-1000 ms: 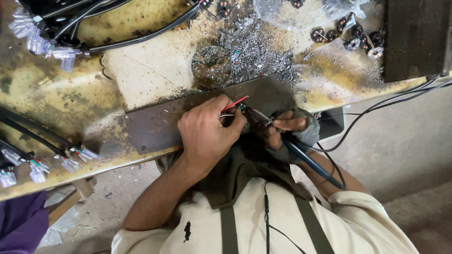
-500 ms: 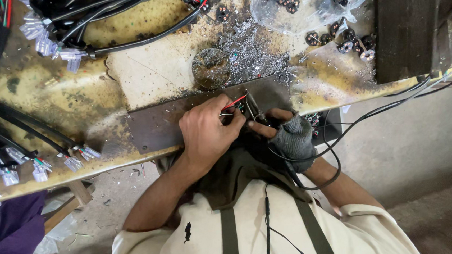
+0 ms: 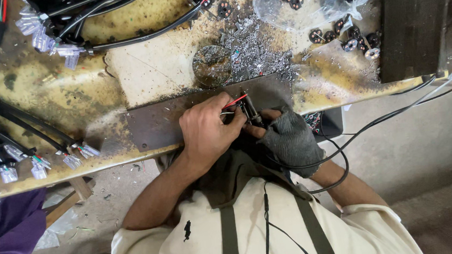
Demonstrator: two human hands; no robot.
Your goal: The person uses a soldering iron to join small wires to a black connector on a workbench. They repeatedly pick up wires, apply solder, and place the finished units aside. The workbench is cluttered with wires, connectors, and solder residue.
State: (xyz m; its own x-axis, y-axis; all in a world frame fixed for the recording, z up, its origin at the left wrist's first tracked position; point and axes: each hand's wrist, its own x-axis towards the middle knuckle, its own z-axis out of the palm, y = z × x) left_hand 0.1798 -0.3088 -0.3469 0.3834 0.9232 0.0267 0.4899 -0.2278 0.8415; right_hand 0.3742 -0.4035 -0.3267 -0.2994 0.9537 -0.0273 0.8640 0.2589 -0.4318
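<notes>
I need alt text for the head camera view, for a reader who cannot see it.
Seen from above, a bare left hand and a gloved right hand meet over thin wires on a dark metal plate at a workbench edge. Cable bundles and metal shavings lie behind.

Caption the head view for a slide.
Bare left hand and grey-gloved right hand pinch thin red-and-white wires over a dark metal plate.

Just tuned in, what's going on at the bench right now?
A person bends over a dark metal plate at the bench edge. The bare left hand pinches thin red and pale wires against a small dark part, while the right hand, in a grey fingerless glove, steadies it. Metal shavings lie just beyond.
</notes>
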